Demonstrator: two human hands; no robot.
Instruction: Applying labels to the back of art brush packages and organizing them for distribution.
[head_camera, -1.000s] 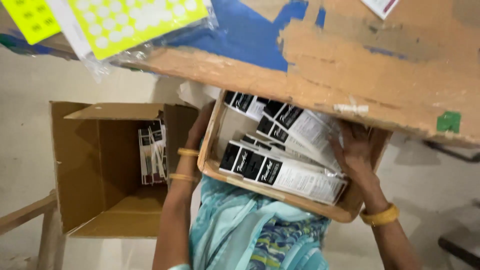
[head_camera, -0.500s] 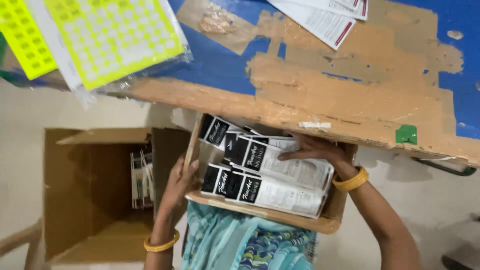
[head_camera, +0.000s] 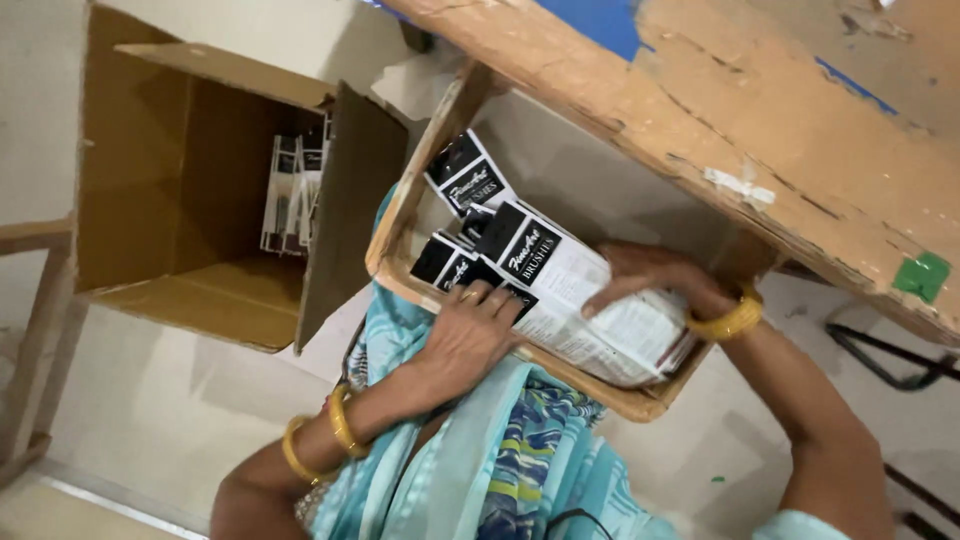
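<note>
The left hand (head_camera: 465, 335) presses its fingers on the black-and-white flat packs (head_camera: 555, 290) lying in the shallow cardboard tray (head_camera: 640, 400) on the lap. The right hand (head_camera: 645, 280) grips the top pack from the far side. Beyond, under the tabletop (head_camera: 800, 130), the large carton (head_camera: 190, 210) holds only a few upright packs, so most packs remain in the tray.

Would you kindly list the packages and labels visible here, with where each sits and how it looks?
Flat black-and-white cardboard packs: stacked in the shallow brown tray on the lap, under the left hand and right hand.
Slim white-and-black packs: upright inside the open brown carton, at left.
Small green square sticker: on the worn table edge, at right.
White tape strip: on the same edge.
</note>
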